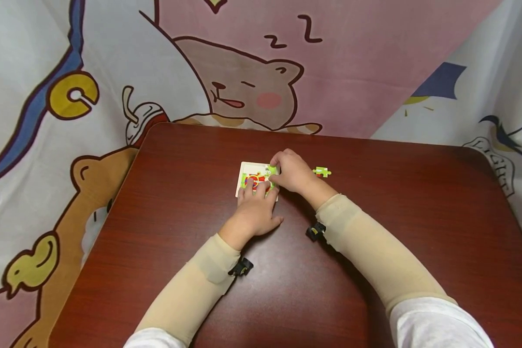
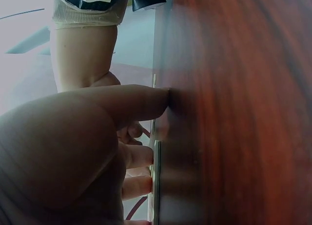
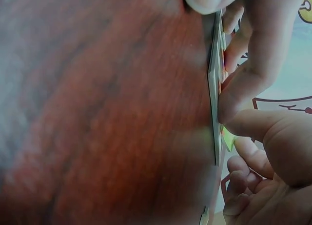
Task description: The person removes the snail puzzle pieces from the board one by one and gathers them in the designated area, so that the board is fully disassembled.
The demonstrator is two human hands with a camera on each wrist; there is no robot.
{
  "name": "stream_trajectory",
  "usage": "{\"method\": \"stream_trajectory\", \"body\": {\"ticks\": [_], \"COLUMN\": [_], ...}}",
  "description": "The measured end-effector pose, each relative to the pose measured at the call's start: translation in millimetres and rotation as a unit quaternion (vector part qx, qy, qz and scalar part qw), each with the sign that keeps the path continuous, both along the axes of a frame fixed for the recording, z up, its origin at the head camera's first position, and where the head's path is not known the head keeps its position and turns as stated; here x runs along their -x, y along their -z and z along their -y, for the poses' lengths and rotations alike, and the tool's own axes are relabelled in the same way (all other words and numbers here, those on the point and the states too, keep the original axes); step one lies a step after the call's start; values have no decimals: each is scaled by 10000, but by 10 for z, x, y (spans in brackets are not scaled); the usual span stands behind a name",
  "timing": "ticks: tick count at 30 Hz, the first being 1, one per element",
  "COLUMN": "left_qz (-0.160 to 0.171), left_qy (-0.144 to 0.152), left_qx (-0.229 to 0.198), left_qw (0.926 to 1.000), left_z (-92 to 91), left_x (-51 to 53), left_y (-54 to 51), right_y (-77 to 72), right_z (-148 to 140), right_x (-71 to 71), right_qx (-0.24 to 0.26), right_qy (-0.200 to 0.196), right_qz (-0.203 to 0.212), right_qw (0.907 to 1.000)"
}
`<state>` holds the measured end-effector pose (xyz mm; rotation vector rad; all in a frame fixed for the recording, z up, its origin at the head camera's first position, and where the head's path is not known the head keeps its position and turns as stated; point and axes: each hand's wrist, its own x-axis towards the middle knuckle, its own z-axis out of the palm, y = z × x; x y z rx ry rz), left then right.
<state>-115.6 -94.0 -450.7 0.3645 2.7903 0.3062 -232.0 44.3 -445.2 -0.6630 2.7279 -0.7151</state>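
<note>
A small puzzle board with a pale rim and a red and green picture lies flat on the table. My left hand rests its spread fingertips on the board's near part; its thumb touches the table, as the left wrist view shows beside the board's edge. At the board's upper right corner, my right hand pinches a green piece, tilted at the board's surface. The fingers partly cover this piece. Another green and red puzzle piece lies on the table just beyond the right hand.
The dark red-brown table extends around the board on all sides. Behind it hangs a cloth printed with a sleeping bear, reaching down to the table's far edge. Small black devices sit at both wrists.
</note>
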Motion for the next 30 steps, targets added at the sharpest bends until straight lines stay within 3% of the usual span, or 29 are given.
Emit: {"method": "stream_trajectory", "body": {"ticks": [10, 30], "left_qz": [5, -165], "left_qy": [76, 64], "left_qx": [-36, -35], "left_qw": [10000, 9998], "left_z": [-13, 4], "left_x": [8, 3], "left_y": [-9, 24], "right_y": [38, 102], "right_z": [-34, -50], "right_x": [-41, -104], "right_qx": [11, 691], "right_qy": [124, -379], "right_qz": [-204, -839], "right_qw": [9997, 9934]}}
